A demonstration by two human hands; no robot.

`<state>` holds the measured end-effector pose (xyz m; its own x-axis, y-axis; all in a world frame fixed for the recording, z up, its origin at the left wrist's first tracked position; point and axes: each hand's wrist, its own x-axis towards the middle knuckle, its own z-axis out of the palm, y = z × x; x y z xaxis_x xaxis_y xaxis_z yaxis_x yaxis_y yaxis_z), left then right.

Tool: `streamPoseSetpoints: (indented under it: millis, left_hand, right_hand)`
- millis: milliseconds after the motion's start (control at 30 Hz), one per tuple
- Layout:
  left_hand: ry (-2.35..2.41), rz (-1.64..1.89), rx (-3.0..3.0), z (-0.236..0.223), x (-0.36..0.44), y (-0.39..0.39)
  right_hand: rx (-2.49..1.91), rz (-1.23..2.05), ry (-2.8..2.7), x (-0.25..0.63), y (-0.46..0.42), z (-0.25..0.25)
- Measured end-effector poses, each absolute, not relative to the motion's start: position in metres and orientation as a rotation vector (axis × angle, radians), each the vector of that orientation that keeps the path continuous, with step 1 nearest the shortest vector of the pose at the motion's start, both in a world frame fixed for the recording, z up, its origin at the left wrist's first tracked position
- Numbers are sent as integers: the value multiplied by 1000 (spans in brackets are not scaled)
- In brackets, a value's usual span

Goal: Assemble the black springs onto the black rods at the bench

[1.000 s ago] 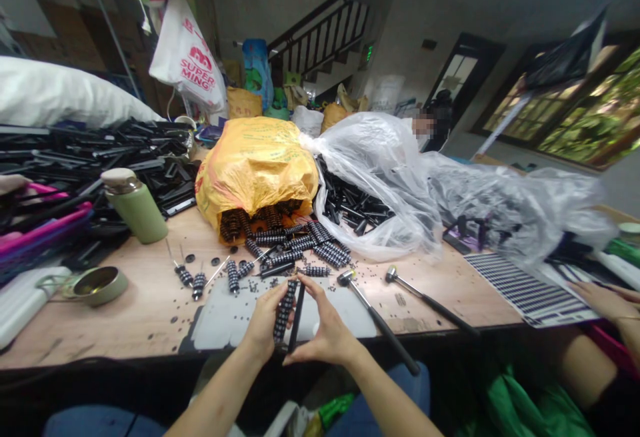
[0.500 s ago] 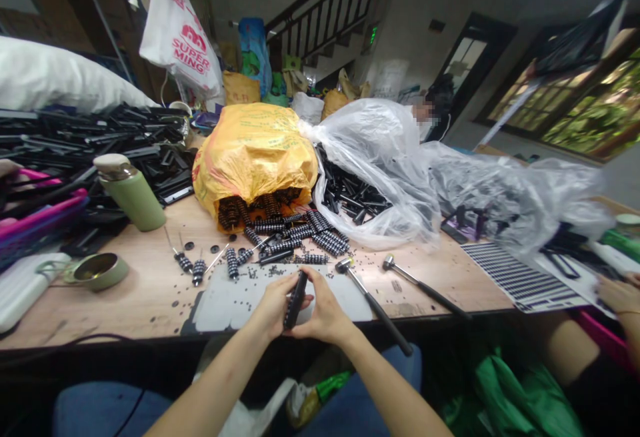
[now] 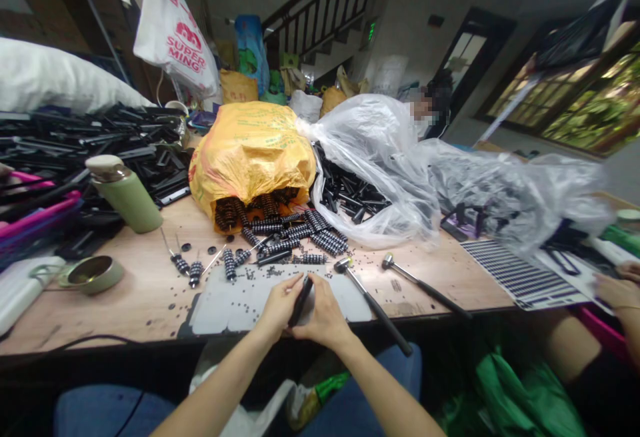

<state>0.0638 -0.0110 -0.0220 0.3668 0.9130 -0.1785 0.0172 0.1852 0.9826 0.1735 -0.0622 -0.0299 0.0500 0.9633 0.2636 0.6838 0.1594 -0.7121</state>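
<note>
Between my hands, over the front edge of the table, stands a slim black piece [image 3: 301, 302], tilted. My left hand [image 3: 277, 305] is closed around its left side, and my right hand [image 3: 324, 314] grips it from the right with fingertips on top and thumb low. Fingers hide most of the piece. Just beyond lies a pale grey mat [image 3: 235, 310] strewn with tiny dark bits. Several black cylinders with rows of light studs [image 3: 327, 242] are heaped behind it. Two hammers, a near one [image 3: 373, 304] and a farther one [image 3: 425, 287], rest to the right.
A yellow bag [image 3: 255, 150] spills studded cylinders; a clear plastic bag [image 3: 400, 177] holds black parts. On the left are a green flask [image 3: 127, 197], a cup [image 3: 95, 274] and a heap of black strips [image 3: 100, 144]. Another person's hand [image 3: 617, 290] is at the far right by a striped sheet [image 3: 520, 274].
A second ago my left hand held a studded cylinder and my right a separate black bar, side by side. They have come together into one piece, and my right fingers have closed in.
</note>
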Motion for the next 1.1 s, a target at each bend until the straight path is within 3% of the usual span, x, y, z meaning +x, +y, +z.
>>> streamPoseSetpoints:
  millis: [167, 300, 400, 667, 967, 1100]
  left_hand:
    - [967, 835, 2249, -45, 59, -14]
    - [895, 672, 2697, -45, 49, -8]
    - [927, 643, 2836, -39, 44, -7]
    - [952, 605, 2893, -40, 44, -13]
    - [1081, 518, 2906, -49, 69, -38]
    - [1040, 474, 2942, -59, 73, -44]
  right_hand:
    - [-1747, 210, -1728, 184, -66, -41]
    - [-2301, -128, -1531, 233, -81, -34]
    - [-2578, -90, -1483, 263, -94, -21]
    - [-2200, 273, -1583, 224, -130, -19]
    - [-1904, 363, -1454, 191, -123, 46]
    - [-1920, 328, -1698, 164, -114, 39]
